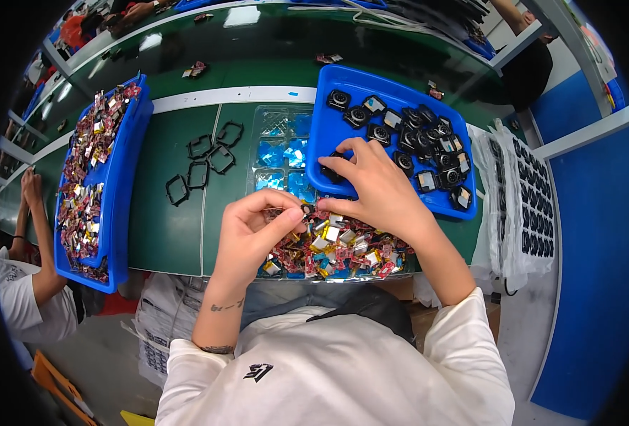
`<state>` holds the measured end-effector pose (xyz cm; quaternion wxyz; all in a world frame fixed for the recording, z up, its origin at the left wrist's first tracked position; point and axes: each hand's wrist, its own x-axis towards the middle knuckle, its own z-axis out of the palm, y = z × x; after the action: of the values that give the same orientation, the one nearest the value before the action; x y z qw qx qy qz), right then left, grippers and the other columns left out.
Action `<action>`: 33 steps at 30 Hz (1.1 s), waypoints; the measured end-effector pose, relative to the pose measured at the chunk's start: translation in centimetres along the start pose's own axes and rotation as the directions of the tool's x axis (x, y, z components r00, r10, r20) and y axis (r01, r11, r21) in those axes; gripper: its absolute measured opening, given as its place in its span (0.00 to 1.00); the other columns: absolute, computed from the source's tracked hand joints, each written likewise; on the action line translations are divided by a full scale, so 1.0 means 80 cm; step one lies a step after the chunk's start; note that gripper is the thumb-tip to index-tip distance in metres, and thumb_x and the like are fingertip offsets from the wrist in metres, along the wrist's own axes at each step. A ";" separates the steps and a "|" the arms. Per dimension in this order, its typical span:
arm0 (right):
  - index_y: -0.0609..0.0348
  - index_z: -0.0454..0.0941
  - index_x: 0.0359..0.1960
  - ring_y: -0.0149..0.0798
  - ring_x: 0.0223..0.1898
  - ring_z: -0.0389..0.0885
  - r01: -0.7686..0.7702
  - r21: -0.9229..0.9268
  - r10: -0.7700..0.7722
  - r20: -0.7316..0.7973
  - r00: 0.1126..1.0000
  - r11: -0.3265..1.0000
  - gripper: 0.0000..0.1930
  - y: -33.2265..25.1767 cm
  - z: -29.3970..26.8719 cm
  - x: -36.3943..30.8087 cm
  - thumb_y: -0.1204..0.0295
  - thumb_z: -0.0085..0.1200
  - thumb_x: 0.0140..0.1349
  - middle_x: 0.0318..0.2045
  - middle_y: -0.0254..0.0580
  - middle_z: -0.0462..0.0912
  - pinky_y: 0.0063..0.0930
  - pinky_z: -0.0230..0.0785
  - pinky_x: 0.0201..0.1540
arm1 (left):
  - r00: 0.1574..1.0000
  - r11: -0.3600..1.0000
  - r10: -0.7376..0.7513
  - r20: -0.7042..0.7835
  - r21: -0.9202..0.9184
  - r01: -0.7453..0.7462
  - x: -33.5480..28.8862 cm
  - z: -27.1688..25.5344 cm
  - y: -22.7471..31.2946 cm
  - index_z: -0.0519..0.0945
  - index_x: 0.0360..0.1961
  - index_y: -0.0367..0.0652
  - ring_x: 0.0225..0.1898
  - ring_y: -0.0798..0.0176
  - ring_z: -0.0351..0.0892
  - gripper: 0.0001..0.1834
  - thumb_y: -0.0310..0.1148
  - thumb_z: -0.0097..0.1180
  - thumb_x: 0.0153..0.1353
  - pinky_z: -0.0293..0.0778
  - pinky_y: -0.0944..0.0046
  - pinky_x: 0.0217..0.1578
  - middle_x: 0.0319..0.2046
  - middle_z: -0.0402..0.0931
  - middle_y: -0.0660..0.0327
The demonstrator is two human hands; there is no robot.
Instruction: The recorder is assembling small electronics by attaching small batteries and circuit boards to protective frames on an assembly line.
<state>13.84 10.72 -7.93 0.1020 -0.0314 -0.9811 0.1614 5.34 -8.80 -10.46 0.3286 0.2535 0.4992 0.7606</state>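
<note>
My left hand (pixel 257 226) is closed in a pinch, thumb against forefinger, on a small dark part (pixel 307 209) with a round face. The fingers hide most of it. My right hand (pixel 380 181) has its fingers spread, the thumb tip close beside that part. Its forefinger reaches over a black square housing (pixel 335 169) at the near left of a blue tray (pixel 392 77); whether it touches the housing I cannot tell. Below both hands lies a heap of small circuit boards with silver battery cells (pixel 339 248), in a clear plastic tray.
Several black frames (pixel 197 174) lie on the green table (pixel 161 238) to the left. Blue film pieces (pixel 270 154) fill clear compartments. Another blue tray (pixel 119 234) of boards stands far left. White sheets of black parts (pixel 533 199) are at right. A co-worker's arms (pixel 34 206) show at left.
</note>
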 end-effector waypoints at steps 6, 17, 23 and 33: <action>0.54 0.78 0.40 0.48 0.46 0.70 -0.076 -0.002 0.076 -0.073 0.994 0.997 0.21 -0.007 0.007 -0.002 0.59 0.67 0.45 0.45 0.44 0.72 0.37 0.69 0.47 | 1.000 1.000 -0.001 0.006 -0.008 0.001 0.006 0.001 -0.001 0.78 0.33 0.32 0.31 0.70 0.78 0.05 0.24 0.58 0.59 0.74 0.72 0.33 0.34 0.77 0.58; 0.58 0.77 0.43 0.42 0.36 0.81 -0.061 0.557 0.094 -0.031 0.995 0.828 0.15 0.010 0.003 -0.001 0.75 0.61 0.53 0.36 0.42 0.80 0.32 0.74 0.39 | 0.997 0.996 0.074 -0.003 0.048 -0.074 0.018 0.010 -0.002 0.80 0.33 0.30 0.34 0.69 0.77 0.05 0.23 0.59 0.57 0.75 0.71 0.35 0.38 0.77 0.54; 0.67 0.74 0.47 0.30 0.39 0.81 -0.153 0.906 0.251 0.054 0.966 0.395 0.14 0.011 -0.005 0.005 0.82 0.54 0.58 0.38 0.44 0.82 0.23 0.78 0.40 | 0.981 0.933 0.191 -0.019 0.313 -0.176 0.051 0.035 0.004 0.82 0.32 0.32 0.36 0.68 0.79 0.05 0.23 0.60 0.55 0.76 0.70 0.36 0.42 0.77 0.53; 0.67 0.72 0.49 0.30 0.41 0.80 -0.061 0.983 0.275 0.011 0.961 0.173 0.15 0.006 0.016 -0.005 0.82 0.52 0.60 0.41 0.45 0.80 0.23 0.78 0.43 | 0.945 0.862 0.273 -0.178 0.482 -0.159 0.064 0.051 -0.015 0.82 0.30 0.31 0.33 0.71 0.80 0.06 0.25 0.60 0.54 0.76 0.73 0.32 0.41 0.80 0.52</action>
<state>13.95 10.73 -9.37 0.1625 -0.0811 -0.6326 0.7528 5.17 -2.17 -9.72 0.1083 0.2851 0.6695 0.6773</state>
